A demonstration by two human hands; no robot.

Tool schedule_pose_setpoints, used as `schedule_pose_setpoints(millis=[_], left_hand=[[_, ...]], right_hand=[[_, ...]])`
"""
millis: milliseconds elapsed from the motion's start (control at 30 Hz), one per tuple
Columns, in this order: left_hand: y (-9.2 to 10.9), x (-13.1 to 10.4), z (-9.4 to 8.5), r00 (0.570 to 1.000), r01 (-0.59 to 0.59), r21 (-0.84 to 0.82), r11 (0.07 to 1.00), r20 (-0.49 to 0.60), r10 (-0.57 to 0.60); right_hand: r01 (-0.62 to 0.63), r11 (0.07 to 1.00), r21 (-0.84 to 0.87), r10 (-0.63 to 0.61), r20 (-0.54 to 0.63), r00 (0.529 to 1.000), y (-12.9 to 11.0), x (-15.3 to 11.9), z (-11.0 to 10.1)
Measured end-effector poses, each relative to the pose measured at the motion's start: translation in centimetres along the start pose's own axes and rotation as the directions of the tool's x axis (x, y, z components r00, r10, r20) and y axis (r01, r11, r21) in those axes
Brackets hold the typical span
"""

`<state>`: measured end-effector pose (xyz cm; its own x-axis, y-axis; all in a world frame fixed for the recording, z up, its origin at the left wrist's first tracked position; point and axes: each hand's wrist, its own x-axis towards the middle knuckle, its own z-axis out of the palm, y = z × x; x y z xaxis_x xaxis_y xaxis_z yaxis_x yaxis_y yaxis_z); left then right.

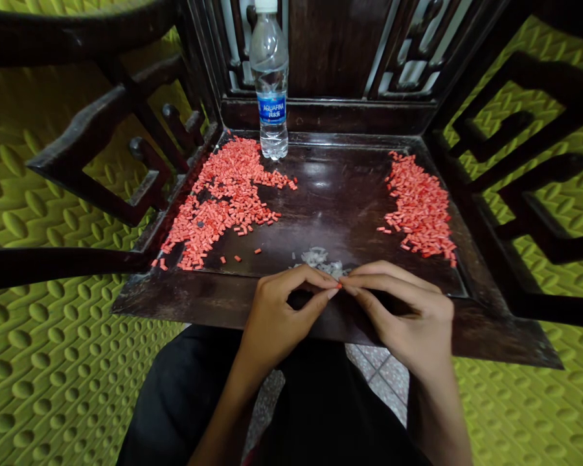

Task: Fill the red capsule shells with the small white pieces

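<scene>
My left hand (284, 307) is closed in a pinch over the front edge of the wooden seat, with a small red cylindrical piece (339, 285) at its thumb and index fingertips. My right hand (403, 307) meets it there, its thumb and fingertips also pressed together against the red piece. Whatever else the right fingertips grip is too small to make out. Just beyond the fingertips lies a little heap of translucent whitish bits (318, 257), partly covered by my hands. A big spread of similar red pieces (233, 175) lies to the left, and a second pile (420, 207) to the right.
Toward the back of the dark wooden seat (330, 207) stands a capped, clear water bottle (272, 84) with a blue label. Carved wooden armrests (140, 123) rise at both sides, and a slatted backrest (337, 48) closes the rear. A few loose red pieces (238, 258) lie nearer the front.
</scene>
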<state>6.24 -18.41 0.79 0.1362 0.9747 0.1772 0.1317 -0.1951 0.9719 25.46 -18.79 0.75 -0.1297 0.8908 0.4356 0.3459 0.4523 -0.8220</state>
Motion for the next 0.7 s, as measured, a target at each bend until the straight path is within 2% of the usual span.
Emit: schedule_pose_setpoints(millis=[367,700], left_hand=[[-0.15,-0.06,0.06,1.000,-0.019,0.002,1.000,-0.003,0.019],[0.01,0.04,-0.45,0.997,0.032,-0.047,0.998,0.065,-0.029]], right_hand=[[-0.008,0.998,0.058,0.009,-0.008,1.000,-0.15,0.10,0.12],[0.045,0.997,0.066,-0.044,-0.027,0.999,-0.35,-0.06,0.07]])
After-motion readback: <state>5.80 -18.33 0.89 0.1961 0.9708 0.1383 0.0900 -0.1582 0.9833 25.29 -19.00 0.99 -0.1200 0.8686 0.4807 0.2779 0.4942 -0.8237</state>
